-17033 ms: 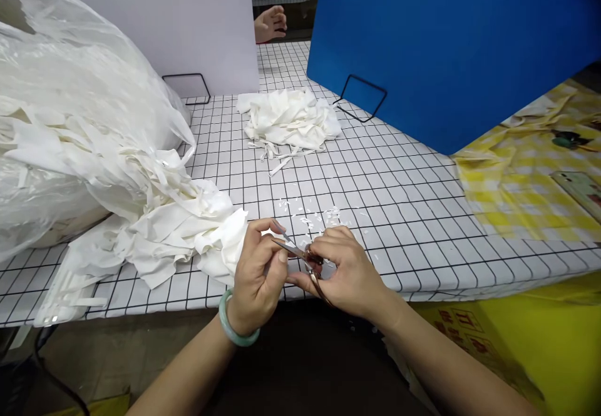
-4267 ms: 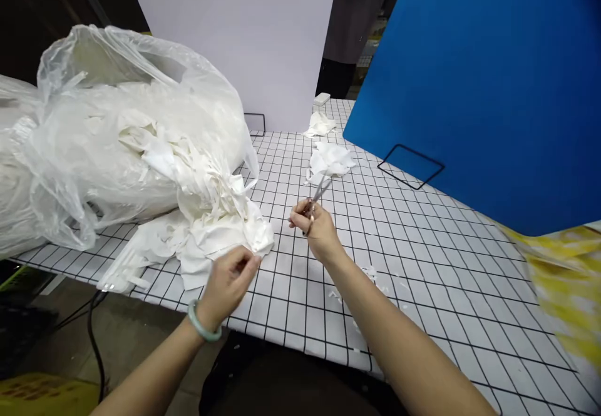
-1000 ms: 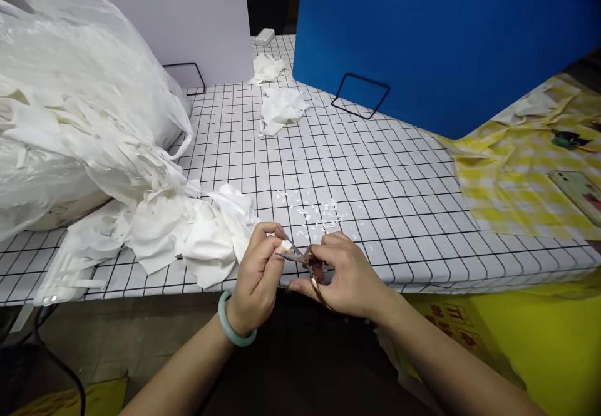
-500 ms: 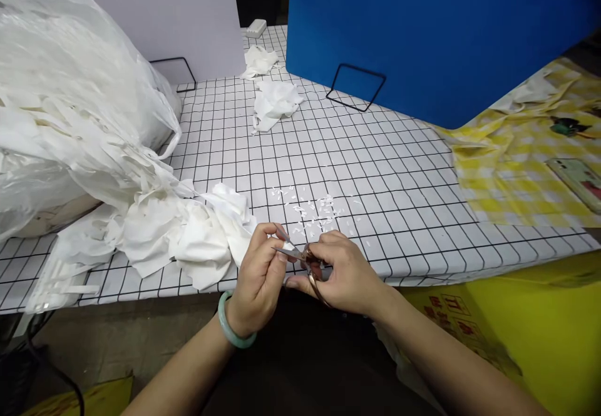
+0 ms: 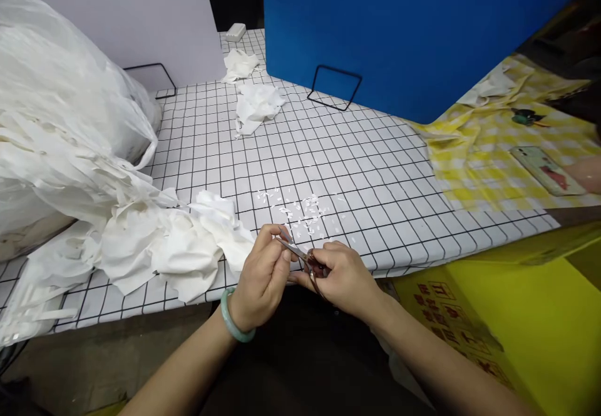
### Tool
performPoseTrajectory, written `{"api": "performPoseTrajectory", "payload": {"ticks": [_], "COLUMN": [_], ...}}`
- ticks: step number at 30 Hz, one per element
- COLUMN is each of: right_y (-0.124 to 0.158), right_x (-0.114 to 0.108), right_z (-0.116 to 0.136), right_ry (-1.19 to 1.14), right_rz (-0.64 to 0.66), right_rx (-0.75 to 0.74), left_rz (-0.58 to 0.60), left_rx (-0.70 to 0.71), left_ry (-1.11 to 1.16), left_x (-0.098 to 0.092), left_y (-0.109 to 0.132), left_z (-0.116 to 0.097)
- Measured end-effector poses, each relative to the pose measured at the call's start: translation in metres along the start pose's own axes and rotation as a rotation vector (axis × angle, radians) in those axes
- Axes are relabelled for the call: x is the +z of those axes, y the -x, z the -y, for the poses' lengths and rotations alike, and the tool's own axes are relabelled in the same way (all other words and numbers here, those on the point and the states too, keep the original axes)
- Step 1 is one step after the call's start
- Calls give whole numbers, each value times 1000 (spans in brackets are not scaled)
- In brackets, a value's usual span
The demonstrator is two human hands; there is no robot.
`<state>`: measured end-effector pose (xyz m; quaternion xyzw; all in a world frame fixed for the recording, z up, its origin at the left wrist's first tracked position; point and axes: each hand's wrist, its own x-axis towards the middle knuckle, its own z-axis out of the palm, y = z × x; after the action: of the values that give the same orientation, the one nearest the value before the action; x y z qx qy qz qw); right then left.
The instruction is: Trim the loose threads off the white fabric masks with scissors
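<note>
Both of my hands meet above the front edge of the table. My right hand [image 5: 345, 275] grips a small pair of scissors [image 5: 295, 250], its fingers in the handles and the blades together, pointing left. My left hand [image 5: 265, 272], with a pale green bangle [image 5: 228, 316] at the wrist, pinches white fabric at the blade tips; the held part is mostly hidden by my fingers. A crumpled pile of white fabric [image 5: 188, 253] reaches up to this hand from the left. Tiny white clippings [image 5: 307, 213] lie scattered on the table just beyond the scissors.
A big clear plastic bag [image 5: 70, 59] of white pieces fills the left. Two white cloth pieces [image 5: 258, 106] lie farther back. A blue panel [image 5: 399, 28] and a pale panel [image 5: 131, 15] stand behind. At right, another person's hand [image 5: 585, 172] is beside a phone [image 5: 547, 170] on yellow checked cloth.
The scissor blades were apart and are now together. My view has turned a little to the right. Another person's hand has come in beside the phone.
</note>
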<state>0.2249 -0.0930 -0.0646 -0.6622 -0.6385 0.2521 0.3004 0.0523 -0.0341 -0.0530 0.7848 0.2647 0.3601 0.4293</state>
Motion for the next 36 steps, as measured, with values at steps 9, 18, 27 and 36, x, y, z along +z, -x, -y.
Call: {"api": "performPoseTrajectory", "payload": {"ticks": [9, 18, 27, 36], "right_y": [13, -4, -37, -102], "right_x": [-8, 28, 54, 62], "right_z": [-20, 1, 33, 68], "right_ry": [-475, -700, -561, -921], "right_rz": [34, 63, -84, -26], "right_rx": [361, 222, 26, 63], "left_rz": [34, -32, 189, 431], "left_rx": [-130, -84, -266, -572], "left_ry": [129, -153, -725, -392], "left_x": [12, -58, -162, -175], "left_y": [-11, -13, -46, -42], "left_z": [5, 5, 46, -42]}}
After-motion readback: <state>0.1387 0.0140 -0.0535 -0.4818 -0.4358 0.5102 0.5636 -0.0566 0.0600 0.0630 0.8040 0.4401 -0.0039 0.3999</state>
